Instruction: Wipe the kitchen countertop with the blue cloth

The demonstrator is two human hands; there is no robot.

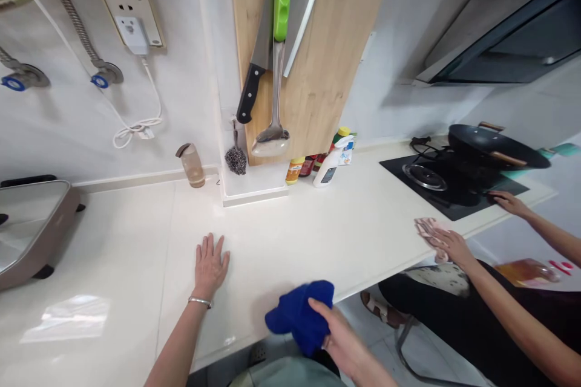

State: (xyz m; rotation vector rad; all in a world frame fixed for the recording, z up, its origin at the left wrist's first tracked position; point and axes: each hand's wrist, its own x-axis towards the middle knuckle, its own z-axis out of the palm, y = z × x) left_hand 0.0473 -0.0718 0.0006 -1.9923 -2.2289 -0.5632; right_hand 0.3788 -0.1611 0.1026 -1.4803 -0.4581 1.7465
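Note:
On the white countertop (pixel 272 230), my left hand (pixel 211 266) lies flat with its fingers a little apart and a silver bangle at the wrist. A blue cloth (pixel 302 314) is bunched in my right hand (pixel 338 335) at the counter's front edge. The thumb rests on top of the cloth, and the other fingers are mostly hidden. Part of the cloth hangs past the edge.
At right another person's hand (pixel 454 248) presses a pinkish cloth (pixel 429 231) near the black cooktop (pixel 408 181) with a wok (pixel 494 142). A spray bottle (pixel 327 170), brown bottle (pixel 193 168) and electric pan (pixel 54 224) stand along the counter. A knife and ladle hang above.

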